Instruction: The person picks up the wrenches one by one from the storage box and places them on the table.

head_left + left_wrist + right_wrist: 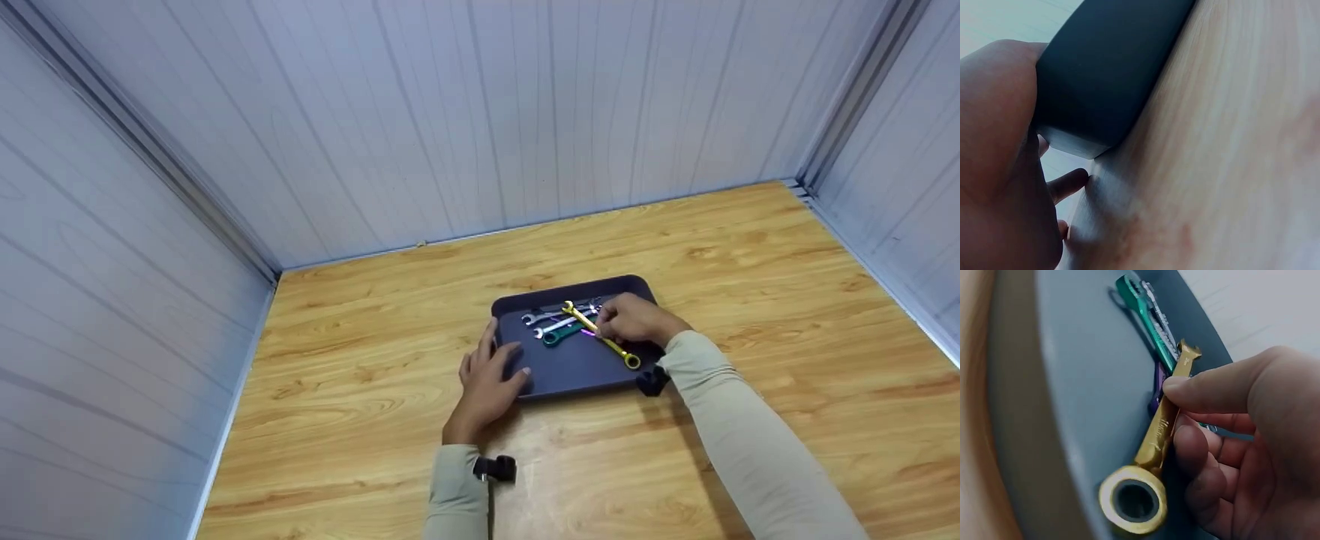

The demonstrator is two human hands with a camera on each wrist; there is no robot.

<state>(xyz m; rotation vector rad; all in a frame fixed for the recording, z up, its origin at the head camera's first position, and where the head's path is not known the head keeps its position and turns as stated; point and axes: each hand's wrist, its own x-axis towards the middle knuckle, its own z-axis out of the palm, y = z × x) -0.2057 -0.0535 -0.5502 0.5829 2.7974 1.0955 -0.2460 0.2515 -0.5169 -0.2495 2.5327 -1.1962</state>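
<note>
My right hand [634, 319] pinches a gold combination wrench [1157, 433] between thumb and fingers, over the dark grey tray [570, 371]. The wrench's ring end points to the near right and its open end to the far left. Beneath it lie a green wrench [559, 336], a purple wrench [1158, 385] and silver wrenches [547, 328], partly hidden. At the tray's left side, my left hand [487, 386] holds the rim, some fingers outside the wall and the thumb over the inside. The left wrist view shows the tray's outer corner [1100, 73] against this hand.
The tray rests on a wood-grain table [360, 375]. Pale panelled walls [450, 112] stand behind it and at both sides. A dark wrist device [495, 469] is strapped to the left sleeve, another [652, 381] to the right.
</note>
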